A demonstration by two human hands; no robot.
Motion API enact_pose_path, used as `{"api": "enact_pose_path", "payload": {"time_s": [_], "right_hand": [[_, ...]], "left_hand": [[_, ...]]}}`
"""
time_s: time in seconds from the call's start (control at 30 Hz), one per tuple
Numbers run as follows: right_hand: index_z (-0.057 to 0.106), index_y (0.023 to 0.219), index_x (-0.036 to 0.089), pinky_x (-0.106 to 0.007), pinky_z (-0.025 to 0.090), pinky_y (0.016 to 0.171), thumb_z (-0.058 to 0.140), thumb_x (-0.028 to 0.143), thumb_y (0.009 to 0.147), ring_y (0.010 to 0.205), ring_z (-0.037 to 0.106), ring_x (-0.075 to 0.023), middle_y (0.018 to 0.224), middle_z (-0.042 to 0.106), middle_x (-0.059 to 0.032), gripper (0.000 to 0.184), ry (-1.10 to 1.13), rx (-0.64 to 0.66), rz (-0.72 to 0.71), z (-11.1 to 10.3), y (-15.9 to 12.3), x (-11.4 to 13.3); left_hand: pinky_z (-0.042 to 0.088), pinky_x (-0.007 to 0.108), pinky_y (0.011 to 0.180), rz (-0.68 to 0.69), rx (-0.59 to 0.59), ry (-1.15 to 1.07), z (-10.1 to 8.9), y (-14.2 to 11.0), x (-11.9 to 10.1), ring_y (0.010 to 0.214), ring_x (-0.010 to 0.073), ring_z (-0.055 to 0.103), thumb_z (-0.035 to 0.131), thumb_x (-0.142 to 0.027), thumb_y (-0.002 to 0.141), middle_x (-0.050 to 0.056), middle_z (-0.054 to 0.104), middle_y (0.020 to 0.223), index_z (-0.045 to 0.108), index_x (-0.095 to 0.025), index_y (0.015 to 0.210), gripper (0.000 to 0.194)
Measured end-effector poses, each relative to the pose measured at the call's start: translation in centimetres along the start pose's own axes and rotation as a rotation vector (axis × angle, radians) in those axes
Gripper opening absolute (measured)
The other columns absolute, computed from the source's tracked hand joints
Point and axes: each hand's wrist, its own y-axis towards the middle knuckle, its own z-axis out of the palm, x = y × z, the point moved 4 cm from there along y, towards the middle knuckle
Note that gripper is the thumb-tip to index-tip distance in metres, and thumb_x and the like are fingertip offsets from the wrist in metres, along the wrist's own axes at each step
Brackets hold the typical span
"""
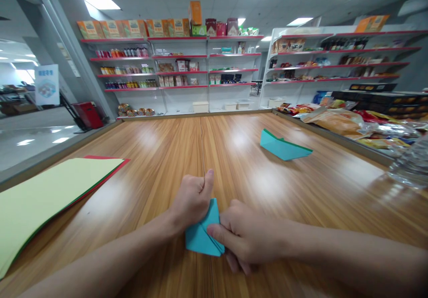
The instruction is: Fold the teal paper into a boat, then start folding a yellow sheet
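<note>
A small folded piece of light-blue paper lies on the wooden table right in front of me. My left hand is curled into a fist on its upper left part, thumb pointing up. My right hand grips the paper's right side, thumb pressed along a fold and fingers curled beneath. A second folded shape of teal paper rests farther off on the table to the right, touched by neither hand.
A stack of coloured sheets, pale green on top with red beneath, lies at the table's left edge. Snack packets and a clear plastic bottle crowd the right side. Shop shelves line the back wall.
</note>
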Motion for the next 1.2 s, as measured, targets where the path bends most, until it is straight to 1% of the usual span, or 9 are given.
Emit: {"api": "enact_pose_path", "payload": {"time_s": [0.13, 0.23, 0.3, 0.43, 0.57, 0.7, 1.07, 1.13, 1.2], "right_hand": [[0.052, 0.054, 0.014, -0.013, 0.044, 0.046, 0.021, 0.028, 0.097, 0.039, 0.051, -0.0060, 0.042, 0.051, 0.0007, 0.055, -0.013, 0.113, -0.311, 0.6, -0.8, 1.3], [0.054, 0.059, 0.014, -0.014, 0.045, 0.048, 0.023, 0.032, 0.096, 0.046, 0.056, -0.0077, 0.049, 0.057, -0.0016, 0.051, -0.054, 0.065, -0.502, 0.5, -1.2, 1.9], [0.053, 0.057, 0.014, -0.014, 0.044, 0.045, 0.023, 0.035, 0.096, 0.044, 0.054, -0.0076, 0.045, 0.054, -0.0010, 0.054, -0.016, 0.023, -0.440, 0.4, -0.9, 1.7], [0.050, 0.055, 0.014, -0.013, 0.037, 0.033, 0.033, 0.038, 0.095, 0.033, 0.047, -0.0060, 0.044, 0.051, 0.0008, 0.050, 0.199, -0.071, -0.086, 0.3, 0.1, 0.5], [0.050, 0.064, 0.014, -0.014, 0.033, 0.028, 0.038, 0.038, 0.093, 0.029, 0.044, -0.0056, 0.050, 0.057, 0.0007, 0.040, 0.359, -0.118, 0.040, 0.4, 0.8, -1.0], [0.050, 0.064, 0.014, -0.014, 0.027, 0.024, 0.032, 0.048, 0.095, 0.026, 0.043, -0.0059, 0.047, 0.056, 0.0004, 0.050, 0.464, -0.163, 0.031, -0.5, 1.1, -2.0], [0.046, 0.066, 0.016, -0.011, 0.035, 0.033, 0.028, 0.064, 0.090, 0.031, 0.041, -0.0038, 0.045, 0.046, 0.0041, 0.057, 0.352, 0.152, -0.247, 1.0, -1.3, 1.7], [0.047, 0.065, 0.015, -0.012, 0.036, 0.032, 0.029, 0.065, 0.089, 0.032, 0.043, -0.0045, 0.046, 0.048, 0.0027, 0.058, 0.352, 0.104, -0.231, 0.8, -0.9, 1.3], [0.048, 0.062, 0.015, -0.013, 0.034, 0.029, 0.031, 0.066, 0.088, 0.031, 0.044, -0.0055, 0.046, 0.050, 0.0014, 0.059, 0.400, -0.022, -0.152, 0.2, -0.1, 0.3]], "left_hand": [[0.017, 0.024, 0.041, -0.065, 0.116, -0.227, 1.5, -0.9, -0.6, 0.041, 0.0073, 0.022, 0.030, -0.047, 0.092, -0.004, 0.022, 0.045, 0.024, -0.020, 0.046, 0.054], [0.019, 0.024, 0.041, -0.097, 0.168, -0.370, 2.2, -1.3, -0.9, 0.042, 0.0077, 0.023, 0.029, -0.049, 0.092, -0.005, 0.022, 0.045, 0.024, -0.021, 0.046, 0.054], [0.018, 0.025, 0.041, -0.100, 0.119, -0.320, 1.7, -1.0, -0.8, 0.042, 0.0077, 0.022, 0.030, -0.049, 0.092, -0.004, 0.022, 0.046, 0.024, -0.021, 0.046, 0.054], [0.012, 0.025, 0.039, -0.109, -0.150, -0.064, -0.4, 0.3, 0.1, 0.040, 0.0074, 0.019, 0.036, -0.048, 0.090, -0.004, 0.019, 0.046, 0.020, -0.021, 0.046, 0.054], [0.015, 0.024, 0.038, -0.104, -0.214, -0.023, -1.0, 1.0, 1.0, 0.039, 0.0081, 0.024, 0.036, -0.047, 0.090, -0.004, 0.021, 0.045, 0.023, -0.021, 0.046, 0.053], [0.020, 0.023, 0.039, -0.137, -0.166, -0.046, -0.8, 1.1, 1.9, 0.041, 0.0092, 0.029, 0.034, -0.050, 0.090, -0.004, 0.027, 0.045, 0.029, -0.020, 0.047, 0.053], [0.021, 0.022, 0.038, -0.342, 0.284, -0.552, 2.3, -1.1, -0.7, 0.040, 0.0074, 0.024, 0.038, -0.060, 0.083, -0.006, 0.024, 0.045, 0.026, -0.022, 0.048, 0.053], [0.021, 0.022, 0.038, -0.347, 0.216, -0.542, 1.8, -0.9, -0.6, 0.040, 0.0074, 0.024, 0.039, -0.058, 0.082, -0.006, 0.024, 0.045, 0.025, -0.022, 0.049, 0.051], [0.019, 0.022, 0.038, -0.329, 0.026, -0.409, 0.6, -0.2, 0.1, 0.040, 0.0074, 0.023, 0.039, -0.057, 0.081, -0.006, 0.023, 0.046, 0.024, -0.022, 0.049, 0.050]]}}
